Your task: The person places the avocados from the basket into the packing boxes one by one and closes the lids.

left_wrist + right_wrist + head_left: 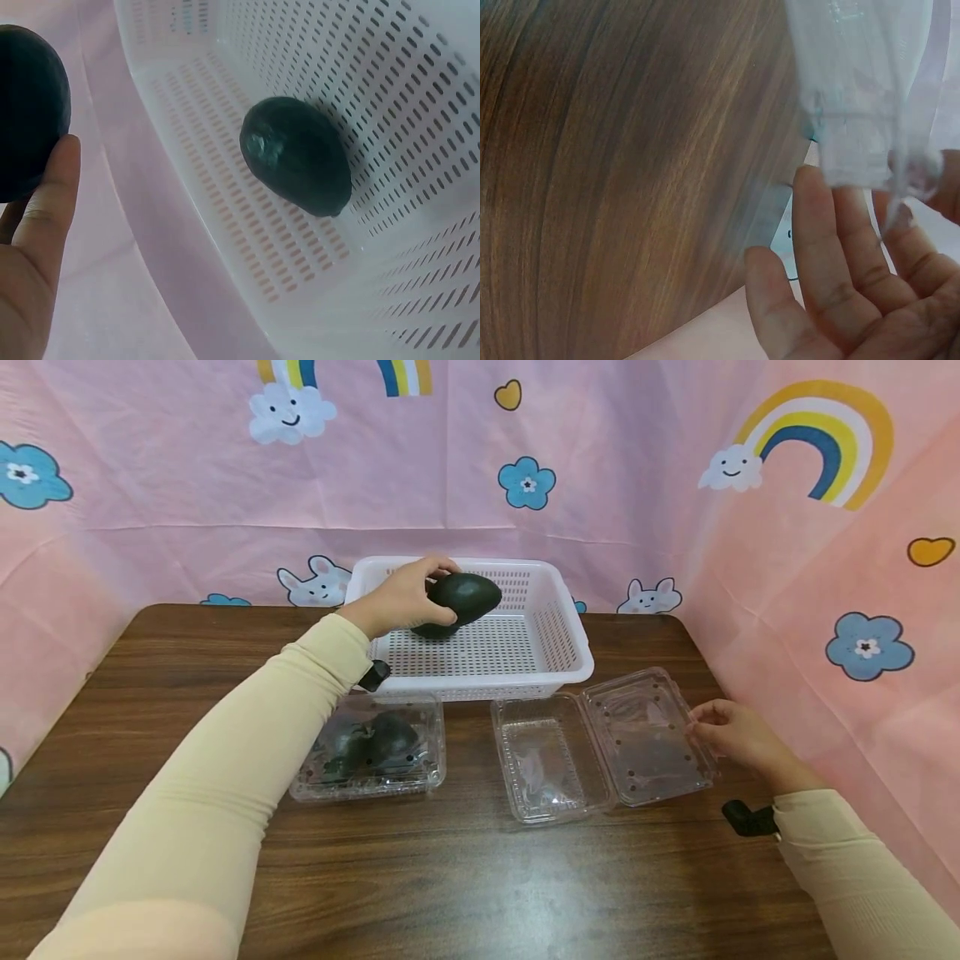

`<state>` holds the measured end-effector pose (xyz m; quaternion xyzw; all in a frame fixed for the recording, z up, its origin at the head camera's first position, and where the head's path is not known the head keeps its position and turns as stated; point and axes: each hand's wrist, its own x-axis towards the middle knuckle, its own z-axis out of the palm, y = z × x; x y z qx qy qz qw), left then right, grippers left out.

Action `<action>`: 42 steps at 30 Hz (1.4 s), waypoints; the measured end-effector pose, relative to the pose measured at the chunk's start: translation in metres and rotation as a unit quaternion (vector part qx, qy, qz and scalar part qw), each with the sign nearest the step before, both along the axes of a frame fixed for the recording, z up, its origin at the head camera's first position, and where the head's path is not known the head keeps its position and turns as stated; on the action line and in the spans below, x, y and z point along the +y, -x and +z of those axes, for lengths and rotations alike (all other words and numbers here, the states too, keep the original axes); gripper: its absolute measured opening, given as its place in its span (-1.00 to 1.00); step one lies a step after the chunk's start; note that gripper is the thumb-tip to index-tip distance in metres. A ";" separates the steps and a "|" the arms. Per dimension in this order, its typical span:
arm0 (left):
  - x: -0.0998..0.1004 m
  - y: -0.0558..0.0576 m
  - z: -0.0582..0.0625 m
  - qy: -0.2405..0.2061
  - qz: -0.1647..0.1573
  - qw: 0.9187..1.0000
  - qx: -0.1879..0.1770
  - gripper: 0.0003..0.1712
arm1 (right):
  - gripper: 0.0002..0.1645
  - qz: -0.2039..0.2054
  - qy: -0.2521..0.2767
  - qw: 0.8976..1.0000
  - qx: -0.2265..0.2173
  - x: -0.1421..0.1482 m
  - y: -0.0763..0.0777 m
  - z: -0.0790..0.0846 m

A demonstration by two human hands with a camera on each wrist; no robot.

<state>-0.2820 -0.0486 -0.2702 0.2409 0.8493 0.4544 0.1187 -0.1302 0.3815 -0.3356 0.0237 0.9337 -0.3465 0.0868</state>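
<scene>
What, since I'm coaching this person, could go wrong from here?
The left hand holds a smooth dark fruit above the basket; it might slip and knock the other fruit inside. The right hand pinches the lid of the open box by its edge; a tug could drag the box askew.

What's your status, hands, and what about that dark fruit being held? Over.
Left hand gripping dark fruit over white basket. Right hand pinching clear box's open lid. Basket's near wall between held fruit and box.
</scene>
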 end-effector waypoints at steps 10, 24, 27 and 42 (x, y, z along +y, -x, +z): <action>0.012 -0.013 -0.006 0.021 -0.015 0.999 0.032 -0.27 | -0.62 0.004 -0.013 1.000 0.015 0.003 -0.002 0.002; 0.028 -0.037 -0.010 0.001 -0.019 1.000 0.023 -0.26 | -0.57 -0.023 0.034 0.999 0.003 -0.001 -0.004 0.005; 0.032 -0.041 -0.011 0.009 -0.020 0.999 0.025 -0.25 | -0.57 -0.025 0.045 0.999 0.004 0.000 -0.005 0.005; 0.055 -0.059 -0.021 0.016 -0.039 0.999 0.015 -0.29 | -0.54 -0.024 0.087 0.996 0.005 0.004 -0.010 0.001</action>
